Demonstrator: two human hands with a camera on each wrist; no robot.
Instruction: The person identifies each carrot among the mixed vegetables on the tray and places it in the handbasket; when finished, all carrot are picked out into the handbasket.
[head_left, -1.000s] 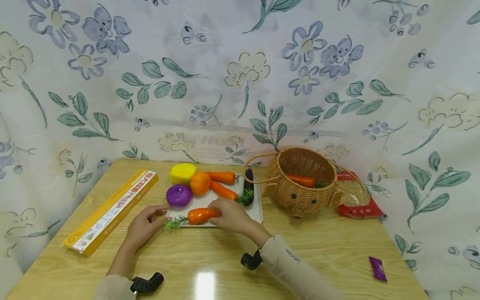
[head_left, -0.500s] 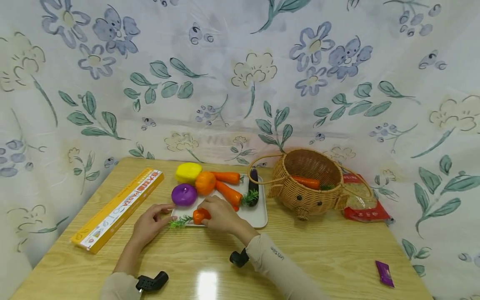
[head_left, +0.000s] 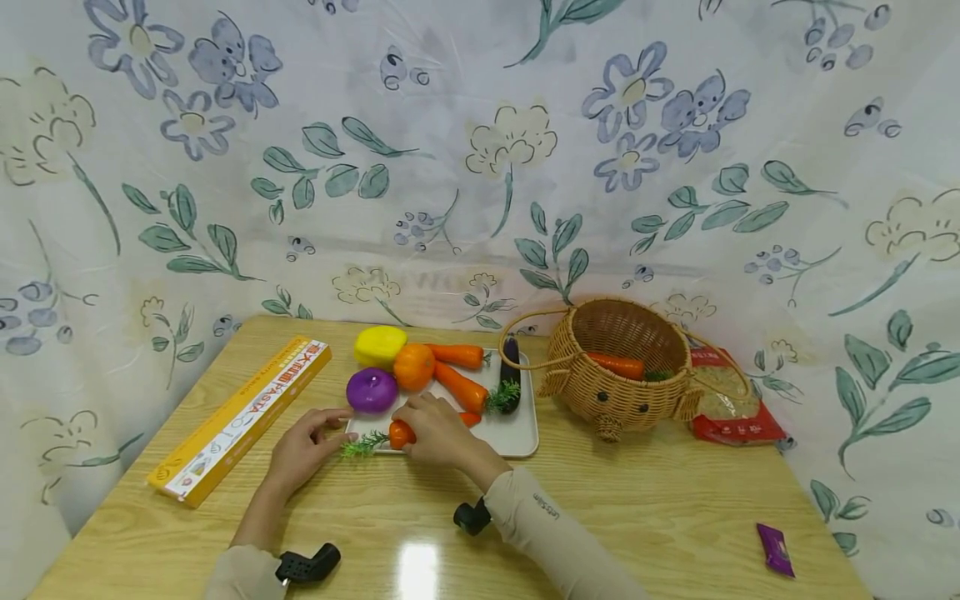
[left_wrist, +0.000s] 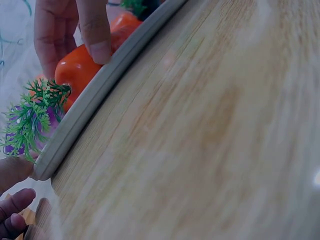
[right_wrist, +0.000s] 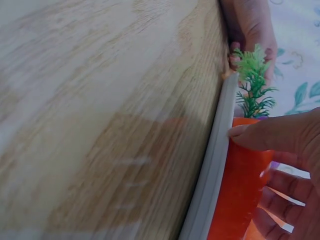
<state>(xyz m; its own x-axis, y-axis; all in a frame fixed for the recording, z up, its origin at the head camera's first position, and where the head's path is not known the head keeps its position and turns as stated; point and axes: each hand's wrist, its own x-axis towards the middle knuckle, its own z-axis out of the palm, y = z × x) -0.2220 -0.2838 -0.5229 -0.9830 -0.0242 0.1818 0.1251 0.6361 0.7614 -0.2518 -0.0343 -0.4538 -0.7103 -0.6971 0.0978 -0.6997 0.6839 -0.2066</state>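
Observation:
A toy carrot (head_left: 402,434) with green leaves lies along the near edge of a white tray (head_left: 517,440). My right hand (head_left: 435,429) grips it, with the thumb on the near side and fingers on the far side, as the right wrist view shows. The carrot's tip sticks out beyond the knuckles. At the tray's left front corner rests my left hand (head_left: 307,447), its thumb touching the corner close to the leaves and its other fingers loosely bent. On the tray are two more carrots (head_left: 460,387), an eggplant (head_left: 510,379), an orange pumpkin (head_left: 413,367) and a purple onion-like vegetable (head_left: 372,391).
A yellow fruit (head_left: 380,346) sits at the tray's back left. Left of it lies a long yellow pasta box (head_left: 247,417). On the right stands a wicker basket (head_left: 600,400) with a carrot inside, before a red bag (head_left: 727,400). A small purple packet (head_left: 775,550) lies front right.
My right hand has moved left along the carrot toward its leafy end, covering more of its body. My left hand stays at the tray corner. The head view has shifted slightly.

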